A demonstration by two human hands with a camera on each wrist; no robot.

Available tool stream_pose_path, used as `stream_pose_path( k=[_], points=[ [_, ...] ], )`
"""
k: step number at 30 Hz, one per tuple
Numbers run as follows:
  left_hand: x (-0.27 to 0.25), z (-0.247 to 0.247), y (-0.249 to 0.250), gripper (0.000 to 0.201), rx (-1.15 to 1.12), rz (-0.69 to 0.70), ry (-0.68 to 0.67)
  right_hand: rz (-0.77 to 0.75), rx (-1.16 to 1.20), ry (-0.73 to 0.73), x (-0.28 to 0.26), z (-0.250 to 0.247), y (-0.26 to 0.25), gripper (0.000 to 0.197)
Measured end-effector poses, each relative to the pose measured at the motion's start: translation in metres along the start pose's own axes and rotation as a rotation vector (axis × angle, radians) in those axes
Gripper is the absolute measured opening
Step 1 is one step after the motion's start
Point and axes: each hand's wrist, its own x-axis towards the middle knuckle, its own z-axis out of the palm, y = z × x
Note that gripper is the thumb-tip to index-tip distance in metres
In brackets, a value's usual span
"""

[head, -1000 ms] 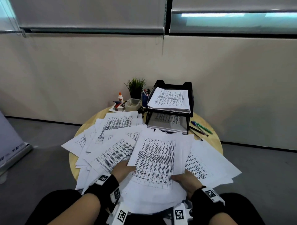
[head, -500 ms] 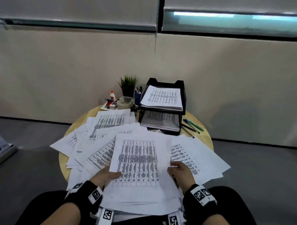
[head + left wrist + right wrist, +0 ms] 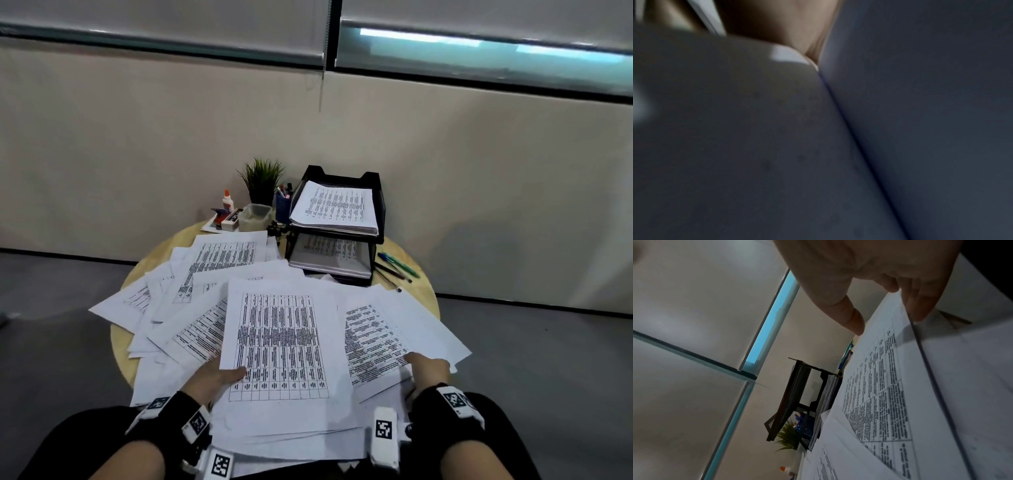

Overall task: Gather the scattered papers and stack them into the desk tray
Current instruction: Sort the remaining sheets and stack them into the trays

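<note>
Left hand (image 3: pixel 215 376) sat at the near-left corner of the top printed sheet (image 3: pixel 279 346), thumb on top of the sheet, other fingers hidden under the paper, so it pinched that sheet; left wrist view was dark and blurred, only paper edges and a bit of skin (image 3: pixel 789 24) visible. Right hand (image 3: pixel 427 368) was at the near-right edge of a table-printed sheet (image 3: pixel 375 339), which lay partly under the top sheet; in the right wrist view the thumb (image 3: pixel 849 316) lay above that sheet (image 3: pixel 879 386) and the fingers (image 3: pixel 920 301) were on its other side, the edge held between them. Scattered papers (image 3: pixel 205 274) overlapped across most of the round wooden surface (image 3: pixel 419 284), some hanging past its near and left edges. Black two-tier desk tray (image 3: pixel 376 192) stood at the far side, each tier already holding a stack of paper. Pens (image 3: pixel 397 269) lay just right of the tray; potted plant (image 3: pixel 262 178), glue bottle (image 3: pixel 227 199) and a clear container (image 3: pixel 255 216) sat to its left
</note>
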Motion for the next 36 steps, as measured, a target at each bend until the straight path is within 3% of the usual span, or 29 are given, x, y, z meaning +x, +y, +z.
stream_pose_path(
  k=[4,6,7,8,14,20,22,28,34,36],
  points=[
    [0.002,-0.003,-0.002,0.053,-0.021,-0.003,0.001,-0.011,0.050,-0.001,0.034,0.006,0.015,0.081],
    [0.004,-0.003,-0.002,0.050,-0.008,-0.002,0.006,-0.036,0.126,-0.050,0.021,0.007,0.012,0.052],
    [0.005,-0.004,-0.003,0.048,0.001,0.005,0.003,-0.054,0.140,-0.088,-0.005,0.006,0.004,0.034],
    [0.006,-0.003,-0.003,0.045,0.008,0.001,0.003,-0.075,0.129,-0.111,-0.040,0.005,-0.007,0.027],
    [0.011,-0.003,-0.004,0.040,0.008,-0.013,0.027,-0.068,0.059,-0.355,-0.102,0.011,-0.015,0.029],
    [0.012,-0.005,-0.001,0.041,0.017,-0.011,0.043,-0.420,-0.174,0.024,-0.091,-0.004,-0.025,0.033],
    [0.013,-0.006,-0.003,0.036,0.020,-0.022,0.076,-0.502,-0.174,0.108,-0.091,-0.014,-0.034,0.024],
    [0.011,-0.005,0.001,0.035,0.099,-0.004,0.059,-0.681,-0.086,0.232,-0.101,-0.045,-0.061,0.018],
    [0.008,-0.007,-0.006,0.072,0.077,0.062,0.019,-0.861,-0.010,0.281,-0.119,-0.067,-0.090,0.024],
    [0.010,-0.010,-0.009,0.071,0.082,0.061,-0.022,-0.895,0.035,0.295,-0.123,-0.069,-0.100,0.025]
  ],
)
